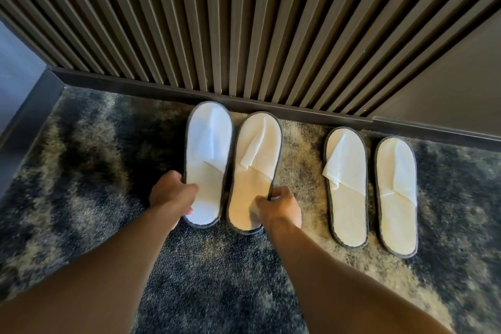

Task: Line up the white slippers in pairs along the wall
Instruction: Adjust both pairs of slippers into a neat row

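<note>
Several white slippers with dark trim lie on the carpet, toes toward the slatted wall [244, 22]. My left hand [170, 195] grips the heel end of the leftmost slipper [207, 144]. Beside it and touching, the second slipper [257, 149] is gripped at its right heel edge by my right hand [280, 207]. Further right, a gap apart, a third slipper [347, 190] and a fourth slipper [397, 192] lie side by side as a pair, untouched.
A dark baseboard [162, 87] runs along the foot of the wall. The mottled grey and beige carpet [81, 157] covers the floor. A second wall with its own baseboard [24, 127] closes the corner at the left.
</note>
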